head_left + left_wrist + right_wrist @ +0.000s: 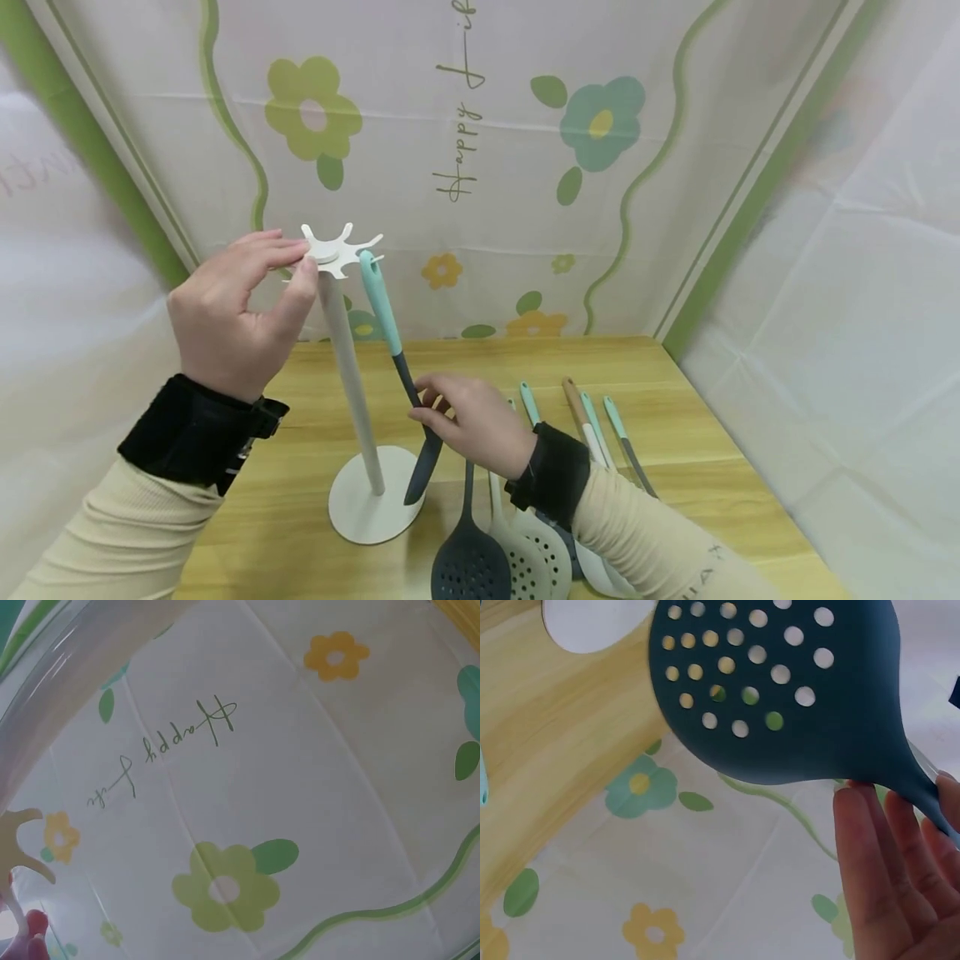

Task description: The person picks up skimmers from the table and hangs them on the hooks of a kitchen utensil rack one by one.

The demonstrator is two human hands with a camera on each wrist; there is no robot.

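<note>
Left hand (pixel 232 321) is up at the top of the white utensil stand (pixel 352 375), thumb and fingertips pinching the star-shaped hook disc (pixel 335 248). From that disc hangs a spatula (pixel 393 358), mint handle hooked at the disc's 3 o'clock side, dark blade trailing down toward the stand's round base (pixel 371 500). Right hand (pixel 468 421) sits low on the spatula's dark shaft, fingers curled round it in a light pinch just above the blade.

In the right wrist view a dark slotted skimmer (pixel 780 690) fills the frame with fingertips (pixel 877 847) close against its neck; whether they press it I cannot tell. On the desk (pixel 300 533) it lies at the base's 4 o'clock, beside a pale slotted spoon (pixel 528 554), with more mint and wooden handles (pixel 592 421) fanned out toward 2 o'clock.

The risk, as I read it: the handle's loop looks barely seated on its prong. A sideways tug from the lower hand could slip it off, and the blade would drop onto the base. The tall, slim stand could also rock if the top pinch eases while the shaft is being pulled.

Room: open desk at the stand's 9 o'clock and 12 o'clock, up to the flowered backdrop (pixel 525 167). The 3 to 5 o'clock side is crowded with utensils, and the right forearm lies over them.
</note>
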